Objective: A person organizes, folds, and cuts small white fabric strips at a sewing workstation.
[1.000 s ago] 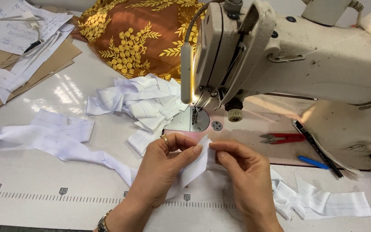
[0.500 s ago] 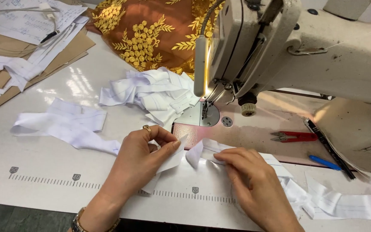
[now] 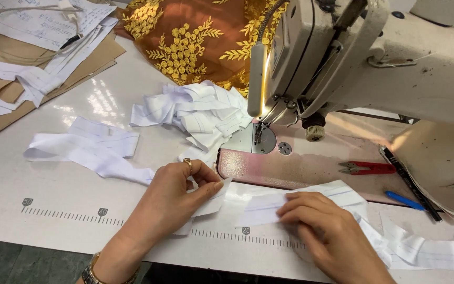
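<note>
Seated work at a sewing machine, seen from the head camera. Far left of the left hand, paper sheets (image 3: 38, 21) lie on brown card; nearer it, a long white fabric strip (image 3: 88, 150) runs toward the wrist across the tabletop (image 3: 53, 184). The left hand (image 3: 177, 192), ring on one finger, is closed in a pinch on a small white fabric piece (image 3: 211, 202), thumb and forefinger meeting at its upper edge. Beyond its fingertips sits a heap of white strips (image 3: 195, 113), with orange embroidered cloth (image 3: 185, 37) behind. Just right of the pinched piece, the right hand (image 3: 324, 231) rests palm-down, fingers flattened on a second white strip (image 3: 300, 197), pressing rather than gripping. Above both hands stand the needle plate (image 3: 261, 139) and machine head (image 3: 321, 47); red snips (image 3: 366, 168) and a blue pen (image 3: 403, 200) lie beyond the right hand. Good practice here, judged: keep the strip flat and taut while aligning edges squarely.
</note>
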